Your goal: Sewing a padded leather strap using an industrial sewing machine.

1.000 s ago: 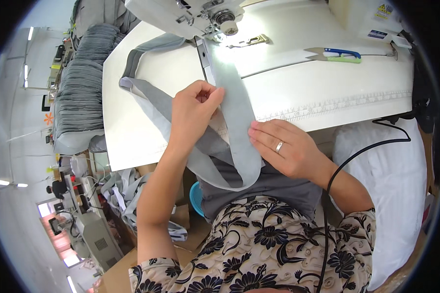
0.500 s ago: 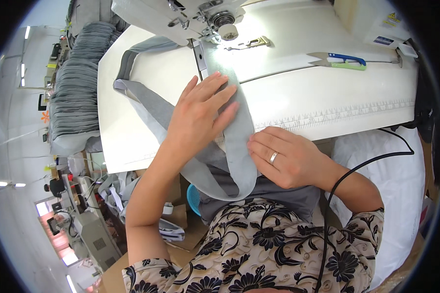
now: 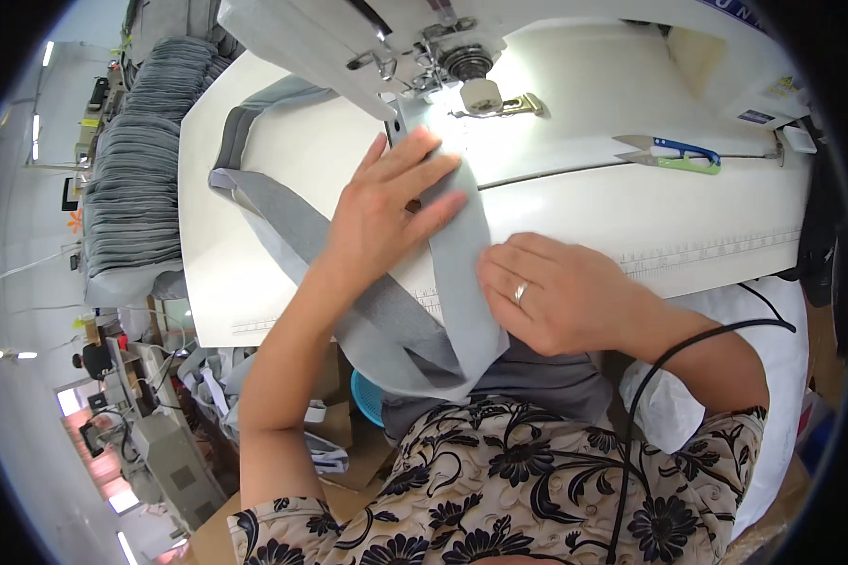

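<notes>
A long grey fabric band [image 3: 466, 311] loops over the white sewing table [image 3: 631, 217] and runs up under the presser foot [image 3: 485, 99] of the sewing machine [image 3: 349, 38]. My left hand [image 3: 386, 207] lies flat on the band, fingers spread, fingertips close to the presser foot. My right hand [image 3: 561, 292], with a ring on one finger, rests on the table and touches the band's right edge with its fingertips. The band's far part [image 3: 254, 132] curves off to the table's left side.
Blue-and-green thread snips [image 3: 674, 155] lie on the table at the right. A tall stack of grey fabric pieces [image 3: 137, 179] stands to the left. A black cable [image 3: 688, 348] crosses a white sack [image 3: 782, 377] at my right. Other machines are on the floor at lower left.
My left hand has slid forward along the band toward the presser foot and spread its fingers flat. The right hand has moved up onto the table beside the band.
</notes>
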### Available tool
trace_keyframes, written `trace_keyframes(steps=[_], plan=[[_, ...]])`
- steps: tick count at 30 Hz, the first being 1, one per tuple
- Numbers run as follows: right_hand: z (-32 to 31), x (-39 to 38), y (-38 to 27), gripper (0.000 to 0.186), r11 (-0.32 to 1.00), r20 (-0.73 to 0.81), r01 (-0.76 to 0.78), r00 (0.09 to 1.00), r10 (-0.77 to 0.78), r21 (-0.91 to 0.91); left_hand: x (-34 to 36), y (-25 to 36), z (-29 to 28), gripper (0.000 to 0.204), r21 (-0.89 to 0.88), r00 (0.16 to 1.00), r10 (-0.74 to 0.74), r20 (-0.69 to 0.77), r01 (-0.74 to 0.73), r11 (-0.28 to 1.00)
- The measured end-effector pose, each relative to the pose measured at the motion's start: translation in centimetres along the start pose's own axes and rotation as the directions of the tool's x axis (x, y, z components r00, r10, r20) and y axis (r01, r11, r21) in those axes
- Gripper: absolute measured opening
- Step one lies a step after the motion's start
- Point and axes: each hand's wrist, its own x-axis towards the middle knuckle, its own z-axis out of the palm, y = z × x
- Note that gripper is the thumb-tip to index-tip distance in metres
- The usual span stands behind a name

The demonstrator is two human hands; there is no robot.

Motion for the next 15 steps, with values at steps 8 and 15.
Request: trace_keyframes(steps=[8, 15], plan=[[0.1, 0.7, 1.4, 0.024, 0.999, 0.06, -0.026, 0.998, 0.028, -0.04, -1.5, 0.3, 0.9, 0.03, -0.032, 0.996, 0.018, -0.083, -0.021, 0.999], [1.5, 2.7, 6.7, 0.012, 0.978, 0.0, 0.013, 1.0, -0.014, -0.206, 2.4, -3.5, 1.3, 0.029, -0.086, 0.988, -0.042, -0.15, 0.029, 0.996]])
